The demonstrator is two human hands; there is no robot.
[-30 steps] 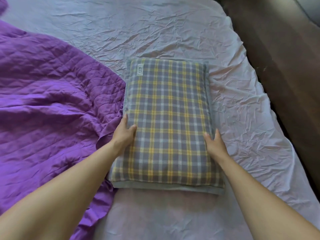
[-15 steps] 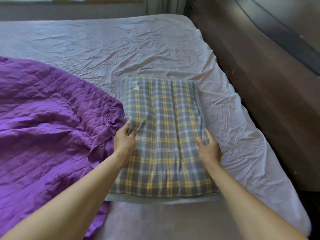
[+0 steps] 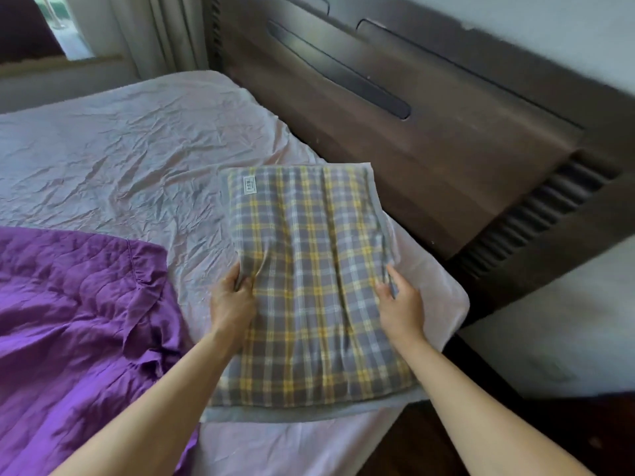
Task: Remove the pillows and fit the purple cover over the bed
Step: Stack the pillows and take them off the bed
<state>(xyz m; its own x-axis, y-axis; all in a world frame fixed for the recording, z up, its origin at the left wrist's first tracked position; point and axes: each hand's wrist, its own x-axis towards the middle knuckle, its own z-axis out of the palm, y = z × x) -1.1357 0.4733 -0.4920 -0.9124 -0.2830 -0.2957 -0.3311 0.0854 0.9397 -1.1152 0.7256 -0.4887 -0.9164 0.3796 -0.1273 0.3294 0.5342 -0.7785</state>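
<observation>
head view: one camera
plaid pillow point(image 3: 316, 286): centre, over the bed point(image 3: 120, 159)
left hand point(image 3: 232, 304): pinches its 9 o'clock edge
right hand point(image 3: 400, 309): grips its 3 o'clock edge
purple cover point(image 3: 75, 331): bunched on the bed, 8 o'clock
headboard point(image 3: 412, 149): 1 o'clock

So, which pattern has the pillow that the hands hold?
The pillow has a grey check with yellow and white lines, best seen in the head view.
</observation>
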